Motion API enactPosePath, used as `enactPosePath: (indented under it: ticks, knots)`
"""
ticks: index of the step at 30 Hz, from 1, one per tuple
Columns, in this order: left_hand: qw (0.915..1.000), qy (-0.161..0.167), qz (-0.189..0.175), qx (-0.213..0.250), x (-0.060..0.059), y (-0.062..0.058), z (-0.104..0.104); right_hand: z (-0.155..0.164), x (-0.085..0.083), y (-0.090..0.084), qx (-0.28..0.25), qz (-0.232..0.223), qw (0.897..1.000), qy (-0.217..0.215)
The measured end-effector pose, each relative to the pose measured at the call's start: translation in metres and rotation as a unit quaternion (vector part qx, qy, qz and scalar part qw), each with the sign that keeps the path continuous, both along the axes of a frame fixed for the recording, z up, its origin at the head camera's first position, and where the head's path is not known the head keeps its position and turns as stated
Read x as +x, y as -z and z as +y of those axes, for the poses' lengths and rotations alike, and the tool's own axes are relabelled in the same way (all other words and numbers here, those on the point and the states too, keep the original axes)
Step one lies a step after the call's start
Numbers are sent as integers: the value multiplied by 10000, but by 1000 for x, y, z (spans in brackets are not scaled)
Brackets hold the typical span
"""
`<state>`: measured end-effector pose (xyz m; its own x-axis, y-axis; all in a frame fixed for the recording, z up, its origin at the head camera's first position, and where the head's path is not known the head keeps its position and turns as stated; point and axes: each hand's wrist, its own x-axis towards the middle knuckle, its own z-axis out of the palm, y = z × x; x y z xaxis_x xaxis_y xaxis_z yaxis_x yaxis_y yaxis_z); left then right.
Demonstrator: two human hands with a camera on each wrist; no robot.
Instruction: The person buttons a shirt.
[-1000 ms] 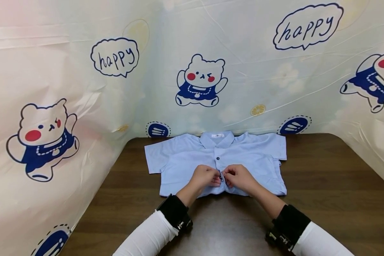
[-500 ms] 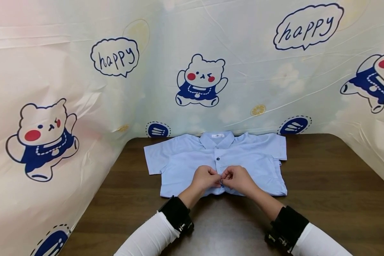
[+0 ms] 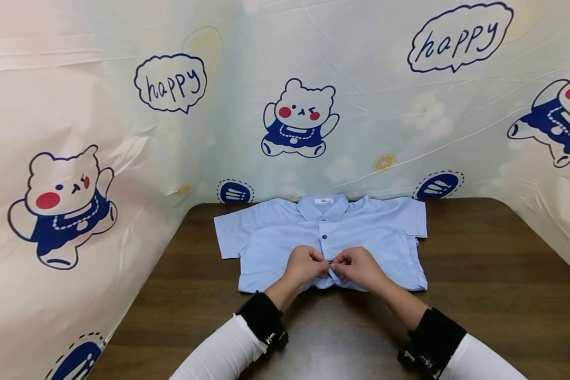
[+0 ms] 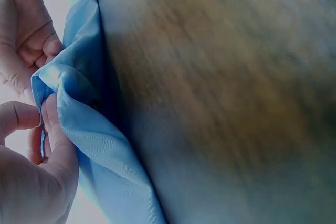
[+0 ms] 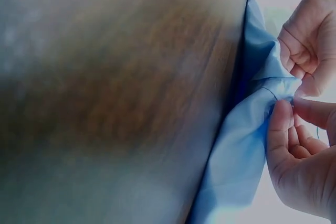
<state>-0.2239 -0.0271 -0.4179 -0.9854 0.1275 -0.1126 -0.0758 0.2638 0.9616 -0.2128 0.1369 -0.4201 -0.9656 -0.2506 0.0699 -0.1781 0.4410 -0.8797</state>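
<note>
A light blue short-sleeved shirt [image 3: 275,245] lies front up on the table, its collar [image 3: 322,209] away from me. Near the hem, my left hand [image 3: 307,265] pinches the front placket between thumb and fingers. Facing it, my right hand [image 3: 359,266] pinches the same strip from the other side, the fingertips of both hands almost meeting. One dark button [image 3: 324,237] shows on the placket above the hands. In the left wrist view the cloth [image 4: 94,124] is raised in a fold at the fingers. In the right wrist view the right thumb and forefinger [image 5: 283,116] grip the fold's edge.
The dark wooden table [image 3: 195,316] extends on both sides of the shirt and in front of it. A pale printed curtain [image 3: 370,105] with cartoon bears stands around its back and sides. Both wrists wear black straps [image 3: 261,319] with small cameras.
The hands have come closer together at the placket, and the lower button seen between them one second ago is now mostly covered by the fingers. The shirt has hardly moved.
</note>
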Motion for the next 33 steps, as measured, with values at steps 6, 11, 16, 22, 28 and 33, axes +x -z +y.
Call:
enactPosePath:
  ticks: [6, 11, 16, 22, 28, 33]
  knots:
    - [9998, 60, 113, -118, 2, 1, 0, 2, 0, 0, -648, -526, 9965, -71]
    - [9995, 121, 289, -15, 3, 2, 0, 3, -2, -1, -1182, -1167, 9861, -85]
    - [9982, 232, 550, 103, 4, 3, 0, 4, -4, -1, -1404, -1644, 9763, -45]
    - [9933, 670, 861, -368, 2, 1, -5, 8, -6, 1, -1266, -1626, 9783, -224]
    - [9137, 1765, 2330, -2823, -6, -10, -45, 30, 1, -3, 1262, 509, 9843, -1126]
    - [8372, 1925, 2354, -4545, -11, -15, -93, 66, 6, -7, 3489, 1269, 9180, -1396]
